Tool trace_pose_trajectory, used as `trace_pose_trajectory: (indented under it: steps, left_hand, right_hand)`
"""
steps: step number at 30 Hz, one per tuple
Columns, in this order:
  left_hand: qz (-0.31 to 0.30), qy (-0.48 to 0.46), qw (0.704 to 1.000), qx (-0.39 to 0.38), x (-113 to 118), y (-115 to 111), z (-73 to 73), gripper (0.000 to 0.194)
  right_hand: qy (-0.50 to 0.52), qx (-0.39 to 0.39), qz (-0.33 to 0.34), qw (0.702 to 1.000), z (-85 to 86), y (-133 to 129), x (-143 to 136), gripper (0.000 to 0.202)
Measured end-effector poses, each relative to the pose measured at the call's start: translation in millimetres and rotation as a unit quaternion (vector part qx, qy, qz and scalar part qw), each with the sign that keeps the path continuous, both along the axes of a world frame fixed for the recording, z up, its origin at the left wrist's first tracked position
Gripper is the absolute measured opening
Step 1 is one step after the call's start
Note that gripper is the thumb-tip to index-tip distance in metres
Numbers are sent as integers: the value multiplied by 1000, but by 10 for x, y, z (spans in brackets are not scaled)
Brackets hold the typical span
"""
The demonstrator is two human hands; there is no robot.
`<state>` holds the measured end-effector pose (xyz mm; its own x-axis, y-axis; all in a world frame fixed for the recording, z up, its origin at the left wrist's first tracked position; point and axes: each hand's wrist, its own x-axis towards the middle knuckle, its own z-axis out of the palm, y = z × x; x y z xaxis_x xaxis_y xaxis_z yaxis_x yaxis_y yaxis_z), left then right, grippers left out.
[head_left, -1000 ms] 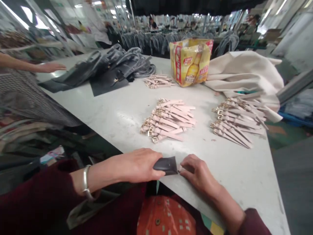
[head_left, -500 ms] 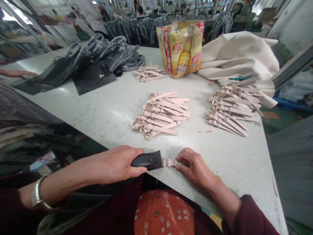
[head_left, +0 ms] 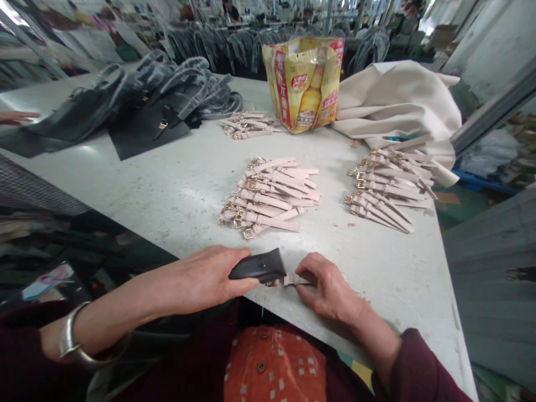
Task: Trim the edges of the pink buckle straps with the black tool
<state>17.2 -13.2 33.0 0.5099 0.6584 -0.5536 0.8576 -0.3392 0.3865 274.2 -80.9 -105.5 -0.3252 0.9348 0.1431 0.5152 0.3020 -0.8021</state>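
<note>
My left hand (head_left: 218,276) is wrapped round a black tool (head_left: 262,264) with a smooth, wide end that points right. Just under that end lies a short pale pink strap (head_left: 292,280) with a buckle, at the table's front edge. The fingers of my right hand (head_left: 324,282) pinch the strap's right part. Beyond both hands, a pile of pink buckled straps (head_left: 272,195) lies mid-table, and a second pile (head_left: 391,187) is on the right.
A yellow beer carton (head_left: 307,92) stands at the back of the table (head_left: 167,190), with a small strap pile (head_left: 247,124) beside it. Cream material (head_left: 397,97) is heaped back right. Black bags (head_left: 142,114) lie back left, near another person's hand (head_left: 17,117).
The black tool has tilted, its wide end now higher and over the strap's buckle end. The view has shifted slightly, and the other person's hand shows less at the left edge.
</note>
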Motion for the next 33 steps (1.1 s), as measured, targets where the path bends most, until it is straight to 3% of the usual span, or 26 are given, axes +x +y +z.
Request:
trace_pose_trajectory:
  steps: [7, 12, 18, 24, 29, 33]
  left_hand:
    - [-64, 69, 996, 4, 353, -39, 104, 35]
    - [-101, 137, 985, -1, 493, 66, 153, 42]
    - [-158, 167, 973, 8, 660, 232, 236, 35]
    - [-154, 170, 973, 19, 663, 165, 187, 39]
    - [-111, 158, 981, 14, 567, 25, 171, 45]
    - [-100, 159, 982, 2, 530, 50, 177, 42]
  right_hand:
    - [22, 13, 5, 1000, -55, 4, 18, 26]
    - [33, -2, 31, 999, -88, 28, 62, 24]
    - [43, -6, 37, 998, -102, 30, 61, 22]
    - [40, -16, 35, 998, -68, 49, 50, 25]
    - [66, -7, 45, 997, -82, 56, 74, 24]
    - [55, -8, 55, 997, -71, 51, 99, 26]
